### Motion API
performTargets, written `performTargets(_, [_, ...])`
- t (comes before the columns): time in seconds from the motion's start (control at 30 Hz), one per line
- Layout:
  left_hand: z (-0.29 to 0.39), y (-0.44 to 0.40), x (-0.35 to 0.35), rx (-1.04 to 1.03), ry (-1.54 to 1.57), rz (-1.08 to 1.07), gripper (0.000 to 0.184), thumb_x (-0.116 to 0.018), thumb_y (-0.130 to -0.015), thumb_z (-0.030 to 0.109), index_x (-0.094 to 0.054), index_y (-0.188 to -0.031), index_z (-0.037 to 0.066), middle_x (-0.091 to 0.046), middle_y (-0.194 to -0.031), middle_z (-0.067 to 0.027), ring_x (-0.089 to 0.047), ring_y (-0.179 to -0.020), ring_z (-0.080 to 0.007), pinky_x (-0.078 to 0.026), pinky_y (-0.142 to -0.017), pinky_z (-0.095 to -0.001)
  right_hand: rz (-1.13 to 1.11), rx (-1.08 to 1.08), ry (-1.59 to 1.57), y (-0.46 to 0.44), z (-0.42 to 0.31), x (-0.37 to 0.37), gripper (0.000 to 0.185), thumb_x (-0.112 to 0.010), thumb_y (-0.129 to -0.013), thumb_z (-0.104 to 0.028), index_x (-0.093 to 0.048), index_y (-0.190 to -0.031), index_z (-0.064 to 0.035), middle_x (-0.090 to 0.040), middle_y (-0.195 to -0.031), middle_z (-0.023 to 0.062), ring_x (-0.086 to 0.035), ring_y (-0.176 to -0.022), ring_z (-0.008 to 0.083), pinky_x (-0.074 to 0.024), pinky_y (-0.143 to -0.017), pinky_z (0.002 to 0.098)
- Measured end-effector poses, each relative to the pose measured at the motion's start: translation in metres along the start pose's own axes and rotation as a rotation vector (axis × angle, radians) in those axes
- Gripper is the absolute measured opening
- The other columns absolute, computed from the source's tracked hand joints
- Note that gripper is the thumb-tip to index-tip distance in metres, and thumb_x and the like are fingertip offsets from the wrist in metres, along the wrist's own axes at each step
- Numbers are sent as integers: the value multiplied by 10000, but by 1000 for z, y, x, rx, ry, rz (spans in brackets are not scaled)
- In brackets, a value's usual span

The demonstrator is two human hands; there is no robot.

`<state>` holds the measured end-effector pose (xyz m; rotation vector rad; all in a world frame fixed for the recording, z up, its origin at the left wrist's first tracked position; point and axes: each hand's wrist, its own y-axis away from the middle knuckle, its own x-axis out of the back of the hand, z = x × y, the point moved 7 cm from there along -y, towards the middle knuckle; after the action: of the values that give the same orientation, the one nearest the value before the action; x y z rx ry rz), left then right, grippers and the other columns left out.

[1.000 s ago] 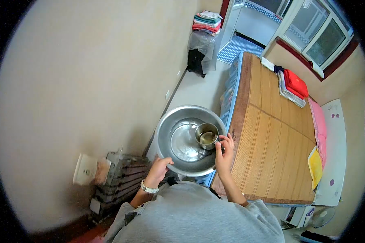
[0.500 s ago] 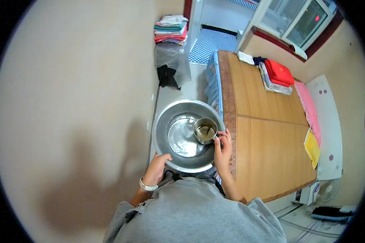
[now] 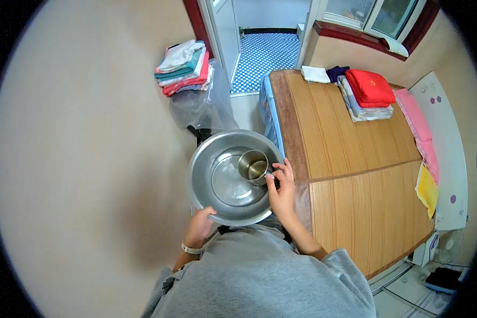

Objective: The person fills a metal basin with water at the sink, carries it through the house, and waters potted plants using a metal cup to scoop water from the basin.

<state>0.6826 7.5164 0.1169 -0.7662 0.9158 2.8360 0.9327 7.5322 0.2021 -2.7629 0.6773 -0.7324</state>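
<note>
A wide silver metal basin is held in front of my body. My left hand is closed on its near left rim, thumb over the edge and the other fingers hidden beneath. A small metal mug is inside the basin, over its right side, its open top facing up. My right hand reaches over the right rim and pinches the mug's handle between thumb and fingers. Whether the mug touches the basin's bottom, I cannot tell.
To the right stands a bed with a bamboo mat, bearing a folded red blanket. Folded cloths are stacked by the left wall above clear plastic. Ahead, a doorway leads to a blue dotted floor.
The doorway, cloth stack and bed appear nearer as I have moved forward. The basin and mug sit slightly further left in view, with both hands keeping their holds.
</note>
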Motion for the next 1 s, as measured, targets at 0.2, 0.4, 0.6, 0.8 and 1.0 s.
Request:
performTargets(0.2, [56,-97,-78,-24,-36,-5,163,-464,-676,31,-512,-831,11,-525,-780,-30,-505,-747,-161,-392,-693,-295,2,-13,-5,-123,33,-11,137,-523,-744,-92,-491,-674,20,-502,-1003,151,-331,-1130,352,-275,-905,397])
performTargets(0.4, [109,-210,-129,25,-123,-97,189,-477,-671,11,-493,-859,10,-506,-790,-20,-483,-753,-118,-406,-671,-270,43,-52,11,-228,75,-38,150,-502,-775,-117,-500,-712,20,-492,-1019,160,-323,-1126,367,-264,-912,416])
performTargets(0.6, [144,-338,-145,95,-249,-188,206,-472,-667,32,-486,-870,0,-503,-782,-20,-480,-685,-104,-386,-596,-228,132,-70,46,-318,105,-73,136,-477,-788,-79,-496,-698,22,-507,-972,138,-337,-1120,329,-233,-927,396])
performTargets(0.8, [208,-424,-190,109,-166,-206,148,-477,-654,36,-499,-799,18,-493,-700,5,-447,-625,-70,-337,-509,-217,197,-81,94,-405,117,-99,163,-473,-798,-126,-489,-728,20,-489,-994,166,-357,-1090,358,-260,-915,400])
performTargets(1.0, [237,-505,-207,164,-247,-134,71,-485,-655,33,-503,-724,28,-481,-673,9,-449,-622,-71,-356,-543,-221,208,-106,56,-496,143,-120,156,-485,-788,-121,-490,-718,19,-489,-996,170,-352,-1099,360,-267,-910,397])
